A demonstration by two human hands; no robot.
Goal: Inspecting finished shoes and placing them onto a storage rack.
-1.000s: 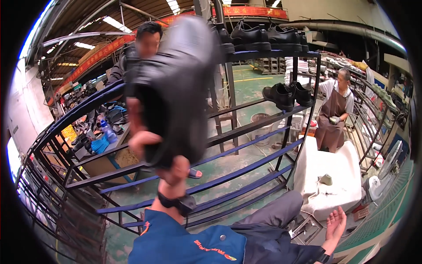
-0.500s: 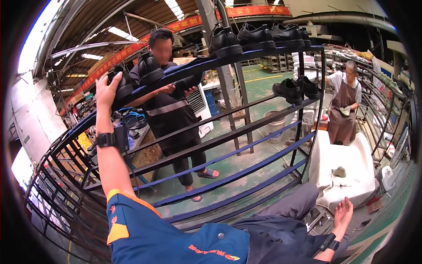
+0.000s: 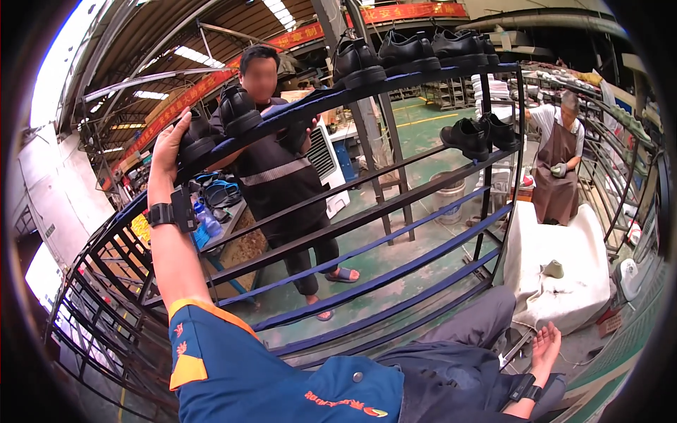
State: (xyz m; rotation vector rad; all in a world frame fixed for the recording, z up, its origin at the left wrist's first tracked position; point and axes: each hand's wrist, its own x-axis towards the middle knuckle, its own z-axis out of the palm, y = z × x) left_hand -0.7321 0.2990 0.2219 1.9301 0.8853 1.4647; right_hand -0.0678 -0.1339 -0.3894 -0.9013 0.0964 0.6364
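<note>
High on the left, my left hand (image 3: pixel 169 144) is against the side of a black shoe (image 3: pixel 197 142) on the top bar of a black metal rack (image 3: pixel 381 214). Its fingers are stretched out, not wrapped round the shoe; contact at the fingertips is hard to make out. Another black shoe (image 3: pixel 238 111) stands just right of it. My right hand (image 3: pixel 545 350) hangs low at the right, palm up, fingers loosely spread, holding nothing. Behind the rack a person (image 3: pixel 276 180) in dark clothes has a dark shoe (image 3: pixel 293 135) in their hands, partly hidden by the top bar.
More black shoes (image 3: pixel 409 53) line the rack's top bar, with a pair (image 3: pixel 468 138) one level lower. A seated person (image 3: pixel 557 162) in a brown apron works at the right, behind a white-covered block (image 3: pixel 557 247). A bucket (image 3: pixel 448 197) and steel posts stand beyond the rack.
My left hand has slid from the top of the shoe to its side, its fingers straightening. The person behind the rack has lowered the shoe slightly. My right hand stays low and open.
</note>
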